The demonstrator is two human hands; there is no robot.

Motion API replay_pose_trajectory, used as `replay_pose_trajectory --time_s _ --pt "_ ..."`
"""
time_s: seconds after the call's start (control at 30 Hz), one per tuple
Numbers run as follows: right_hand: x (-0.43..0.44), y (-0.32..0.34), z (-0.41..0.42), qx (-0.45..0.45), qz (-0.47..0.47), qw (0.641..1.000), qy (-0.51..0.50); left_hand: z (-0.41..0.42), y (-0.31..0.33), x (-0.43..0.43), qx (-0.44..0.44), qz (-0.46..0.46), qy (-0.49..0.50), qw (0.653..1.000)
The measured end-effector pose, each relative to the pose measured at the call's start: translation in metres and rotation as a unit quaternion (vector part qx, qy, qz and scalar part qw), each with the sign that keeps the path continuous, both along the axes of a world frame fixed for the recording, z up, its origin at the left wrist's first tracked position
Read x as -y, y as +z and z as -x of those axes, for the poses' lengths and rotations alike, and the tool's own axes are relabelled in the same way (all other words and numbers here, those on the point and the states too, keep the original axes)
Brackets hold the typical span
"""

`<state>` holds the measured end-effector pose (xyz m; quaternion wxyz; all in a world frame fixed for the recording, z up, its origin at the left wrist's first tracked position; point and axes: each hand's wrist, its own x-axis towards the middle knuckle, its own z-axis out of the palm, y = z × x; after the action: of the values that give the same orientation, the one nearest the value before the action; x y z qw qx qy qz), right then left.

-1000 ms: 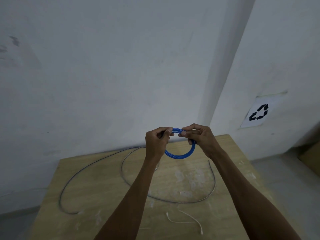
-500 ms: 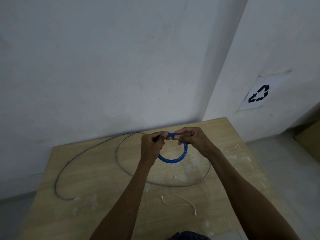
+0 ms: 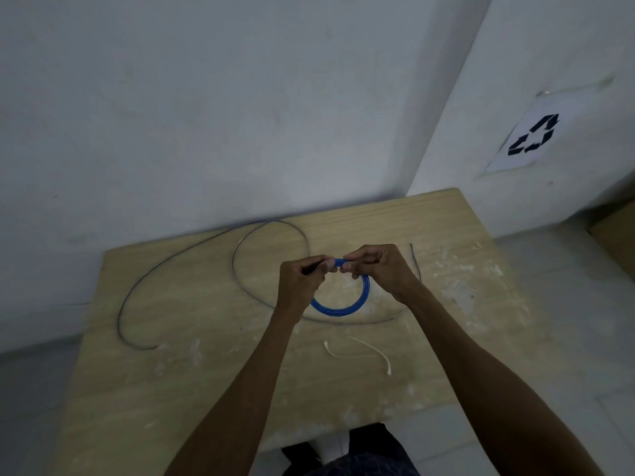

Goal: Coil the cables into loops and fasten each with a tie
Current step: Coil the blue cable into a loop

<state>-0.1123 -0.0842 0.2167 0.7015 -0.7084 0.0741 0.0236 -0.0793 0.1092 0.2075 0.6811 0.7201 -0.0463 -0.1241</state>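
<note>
**A:** Spot anything new since a second ago?

**B:** Barely. Still pinching the top of the blue coil [image 3: 343, 309] with left hand [image 3: 299, 280] and right hand [image 3: 378, 266], fingers curled, up over the table [image 3: 171, 372]. Wound already, not visibly fastened.

**A:** Tie next, then?

**B:** Probably. Still leaves the grey cable [image 3: 178, 255] sprawled loose, white tie [image 3: 364, 345] lying near it.

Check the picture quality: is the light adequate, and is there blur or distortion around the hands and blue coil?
Head view: dim, flat, bluish light, no glare, only faint shadows on the table; wide-angle distortion slants the wall corner; left hand, right hand and blue cable coil slightly soft yet readable; thin grey cable traceable.
</note>
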Motion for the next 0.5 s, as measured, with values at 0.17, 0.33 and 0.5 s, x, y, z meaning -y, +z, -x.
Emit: replay_pose_trajectory --time_s 0.17,0.33,0.5 --pt "0.0 -0.023 0.022 -0.029 0.021 0.999 -0.004 0.019 -0.024 0.001 -0.041 -0.01 0.005 0.999" --pt "0.007 -0.031 0.039 -0.048 0.028 0.998 -0.012 0.032 -0.035 0.014 -0.088 -0.01 0.026 0.996" --pt "0.019 -0.034 0.046 -0.07 0.002 0.997 -0.029 0.037 -0.035 0.028 -0.123 0.015 0.028 0.992"
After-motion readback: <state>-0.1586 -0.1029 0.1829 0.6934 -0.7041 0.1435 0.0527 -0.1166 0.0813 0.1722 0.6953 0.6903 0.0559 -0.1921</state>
